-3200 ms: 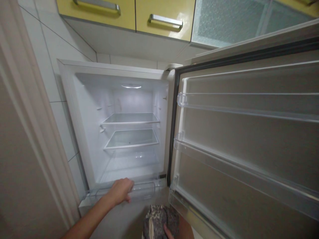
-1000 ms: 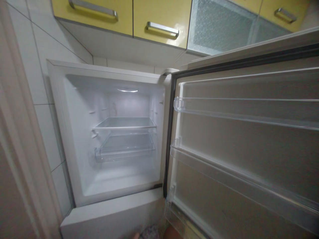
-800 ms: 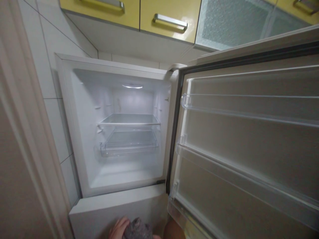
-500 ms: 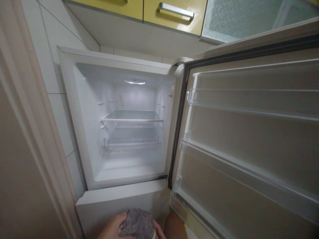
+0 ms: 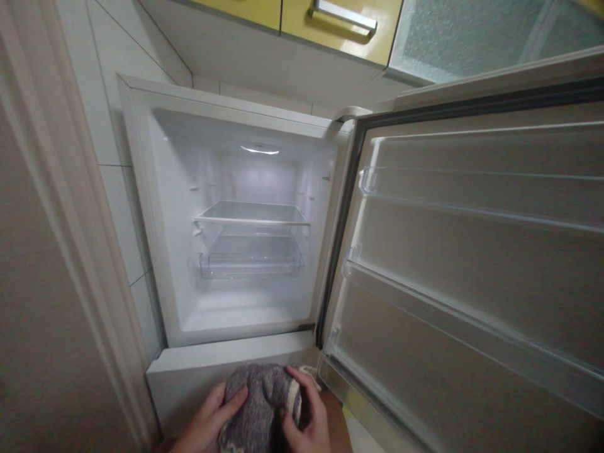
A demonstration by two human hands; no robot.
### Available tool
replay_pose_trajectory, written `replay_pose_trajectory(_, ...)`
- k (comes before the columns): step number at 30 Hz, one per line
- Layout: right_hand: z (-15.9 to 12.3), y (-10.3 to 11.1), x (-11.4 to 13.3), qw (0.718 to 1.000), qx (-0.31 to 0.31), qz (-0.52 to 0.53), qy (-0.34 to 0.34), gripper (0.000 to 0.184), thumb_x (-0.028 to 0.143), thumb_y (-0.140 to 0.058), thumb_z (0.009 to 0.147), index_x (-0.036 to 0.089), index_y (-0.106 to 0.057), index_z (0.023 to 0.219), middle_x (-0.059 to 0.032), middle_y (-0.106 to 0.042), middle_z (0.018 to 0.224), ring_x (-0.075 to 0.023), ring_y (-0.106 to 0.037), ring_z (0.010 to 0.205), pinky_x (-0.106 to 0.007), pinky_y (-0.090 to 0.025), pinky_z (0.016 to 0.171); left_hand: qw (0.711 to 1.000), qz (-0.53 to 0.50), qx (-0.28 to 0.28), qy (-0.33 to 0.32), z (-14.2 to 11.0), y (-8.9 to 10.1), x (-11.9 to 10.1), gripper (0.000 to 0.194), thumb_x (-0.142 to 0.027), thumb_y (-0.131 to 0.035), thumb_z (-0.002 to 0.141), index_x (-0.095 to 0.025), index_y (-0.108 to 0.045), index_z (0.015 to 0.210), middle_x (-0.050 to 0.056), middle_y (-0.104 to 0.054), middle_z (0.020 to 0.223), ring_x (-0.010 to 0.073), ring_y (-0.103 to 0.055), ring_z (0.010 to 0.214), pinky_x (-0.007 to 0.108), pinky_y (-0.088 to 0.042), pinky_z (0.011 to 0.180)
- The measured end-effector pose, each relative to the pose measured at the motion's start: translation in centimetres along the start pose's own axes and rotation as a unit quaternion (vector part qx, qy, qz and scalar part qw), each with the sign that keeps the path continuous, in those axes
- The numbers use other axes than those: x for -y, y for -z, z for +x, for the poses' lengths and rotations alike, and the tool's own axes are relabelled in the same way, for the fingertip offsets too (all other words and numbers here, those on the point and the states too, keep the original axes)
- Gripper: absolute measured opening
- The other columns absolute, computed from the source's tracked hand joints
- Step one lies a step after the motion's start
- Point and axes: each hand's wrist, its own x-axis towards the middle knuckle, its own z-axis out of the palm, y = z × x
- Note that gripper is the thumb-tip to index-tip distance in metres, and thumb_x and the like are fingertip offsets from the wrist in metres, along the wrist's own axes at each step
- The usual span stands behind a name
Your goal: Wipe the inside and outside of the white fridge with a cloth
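Note:
Between my two hands, at the bottom of the head view, is a bunched grey-purple cloth (image 5: 257, 402) with a pale edge on its right side. My left hand (image 5: 212, 418) grips it from the left, thumb laid across its front. From the right, my right hand (image 5: 306, 412) pinches the cloth near the pale edge. In front of the hands stands a white refrigerator (image 5: 198, 360), with its upper compartment open and lit. Inside are a glass shelf (image 5: 255, 212) and, below it, a clear drawer (image 5: 252, 265).
The refrigerator door (image 5: 453, 251) stands swung wide to the right, with clear door racks (image 5: 425, 289) across it. Yellow cabinets (image 5: 340, 38) hang above. A door frame (image 5: 70, 207) and tiled wall (image 5: 116, 201) rise at the left.
My hands and the cloth have risen further into view. My right hand now shows more fully, gripping the cloth's pale edge. The view has shifted slightly.

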Motion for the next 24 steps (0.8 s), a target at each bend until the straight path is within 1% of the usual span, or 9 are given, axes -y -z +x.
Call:
replay_pose_trajectory(3,1.0,-0.8,1.8,0.996,-0.055,0.068,-0.018,0.068,0.045,-0.083,0.09,0.022,-0.065,0.151,-0.0127,-0.076,0.126,-0.029,-0.077,0.112,-0.036,-0.064,0.099,0.966,0.139,-0.133,-0.173,0.1,1.0,-1.9,0.085,-0.106,-0.069,0.062,-0.024,-0.085,0.079,0.017,-0.077,0.121,0.042,-0.07,0.127,0.054,-0.052,0.122)
replay_pose_trajectory(5,1.4,-1.4,2.6,0.993,-0.094,0.072,-0.028,0.071,0.05,-0.084,0.092,0.022,-0.06,0.152,-0.0108,-0.074,0.118,-0.0242,-0.077,0.095,-0.031,-0.065,0.086,0.932,0.186,-0.183,-0.253,-0.3,1.4,-2.9,0.077,-0.101,-0.069,0.07,-0.026,-0.085,0.074,0.017,-0.073,0.137,0.0432,-0.062,0.139,0.056,-0.046,0.128)
replay_pose_trajectory(8,1.9,-2.0,3.8,0.99,-0.14,0.021,0.012,0.06,0.049,-0.082,0.096,0.021,-0.062,0.145,-0.0132,-0.07,0.127,-0.0234,-0.075,0.102,-0.031,-0.064,0.092,0.94,0.176,-0.14,-0.257,-0.9,1.7,-3.9,0.07,-0.093,-0.071,0.079,-0.028,-0.09,0.096,0.014,-0.076,0.141,0.042,-0.063,0.141,0.057,-0.047,0.128)
replay_pose_trajectory(12,3.7,-3.1,5.7,0.988,-0.125,-0.041,0.081,0.041,0.045,-0.077,0.101,0.022,-0.068,0.133,-0.0125,-0.065,0.132,-0.022,-0.072,0.105,-0.032,-0.063,0.094,0.964,0.137,-0.095,-0.205,1.0,2.9,-6.2,0.071,-0.082,-0.061,0.095,-0.019,-0.081,0.119,0.01,-0.085,0.111,0.0348,-0.079,0.112,0.048,-0.065,0.104)
replay_pose_trajectory(15,6.2,-4.7,6.6,0.987,-0.118,-0.057,0.097,0.034,0.042,-0.071,0.104,0.021,-0.068,0.13,-0.0101,-0.064,0.124,-0.0183,-0.071,0.093,-0.03,-0.064,0.085,0.922,0.273,-0.08,-0.262,5.3,4.6,-9.4,0.054,-0.062,-0.047,0.108,-0.017,-0.074,0.122,0.011,-0.082,0.118,0.029,-0.078,0.115,0.043,-0.063,0.105)
replay_pose_trajectory(17,7.5,-6.3,6.7,0.983,-0.137,-0.065,0.106,0.027,0.037,-0.063,0.106,0.02,-0.067,0.128,-0.0099,-0.063,0.122,-0.0188,-0.072,0.094,-0.031,-0.064,0.085,0.89,0.351,-0.079,-0.281,8.5,5.5,-10.9,0.043,-0.05,-0.053,0.105,-0.017,-0.071,0.125,0.013,-0.077,0.133,0.029,-0.071,0.129,0.045,-0.056,0.117)
replay_pose_trajectory(19,7.7,-7.5,5.7,0.979,-0.138,-0.088,0.118,0.027,0.03,-0.057,0.105,0.021,-0.068,0.128,-0.0108,-0.063,0.124,-0.0213,-0.073,0.106,-0.032,-0.064,0.091,0.871,0.399,-0.093,-0.271,10.9,5.6,-11.2,0.045,-0.041,-0.062,0.098,-0.016,-0.067,0.135,0.018,-0.066,0.154,0.0338,-0.058,0.149,0.053,-0.044,0.128)
replay_pose_trajectory(21,6.6,-7.5,3.4,0.98,-0.091,-0.128,0.125,0.032,0.024,-0.056,0.102,0.025,-0.071,0.13,-0.0103,-0.066,0.127,-0.0236,-0.071,0.116,-0.033,-0.062,0.098,0.853,0.447,-0.093,-0.252,12.1,5.1,-10.2,0.06,-0.034,-0.063,0.094,-0.013,-0.06,0.15,0.022,-0.053,0.169,0.0382,-0.046,0.159,0.059,-0.036,0.132)
replay_pose_trajectory(24,3.4,-3.9,-3.0,0.973,0.035,-0.212,0.086,0.04,0.019,-0.064,0.093,0.033,-0.079,0.127,-0.0069,-0.074,0.119,-0.0265,-0.074,0.109,-0.033,-0.06,0.096,0.828,0.511,-0.042,-0.227,12.5,3.7,-7.0,0.077,-0.041,-0.073,0.089,-0.011,-0.058,0.158,0.025,-0.049,0.173,0.0417,-0.043,0.163,0.058,-0.033,0.135)
